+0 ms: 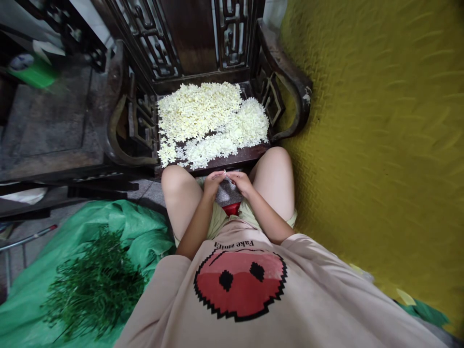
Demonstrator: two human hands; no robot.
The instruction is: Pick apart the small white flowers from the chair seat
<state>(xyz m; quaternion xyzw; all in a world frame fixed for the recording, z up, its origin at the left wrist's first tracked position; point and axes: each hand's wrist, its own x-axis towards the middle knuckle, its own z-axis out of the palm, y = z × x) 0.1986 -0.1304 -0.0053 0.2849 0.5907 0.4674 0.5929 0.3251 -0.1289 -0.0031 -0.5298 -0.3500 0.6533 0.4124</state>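
Observation:
Between my knees, in front of the seat edge, my two hands meet fingertip to fingertip. A tiny white flower (224,171) shows where they touch. My left hand (213,183) is closed in a pinch on it from the left. From the right, my right hand (240,182) is also closed in a pinch at the same spot. Just beyond lies a wide layer of loose white and pale yellow flowers (203,111), spread over the seat of a dark wooden chair (250,152). A whiter heap (250,123) lies at its right side.
Green leafy stems (97,285) lie on a green plastic sheet (145,222) at lower left. A dark wooden table (54,121) bears a green tape roll or tub (34,70). Curved armrests (116,106) flank the seat. A yellow textured surface (380,145) rises at right.

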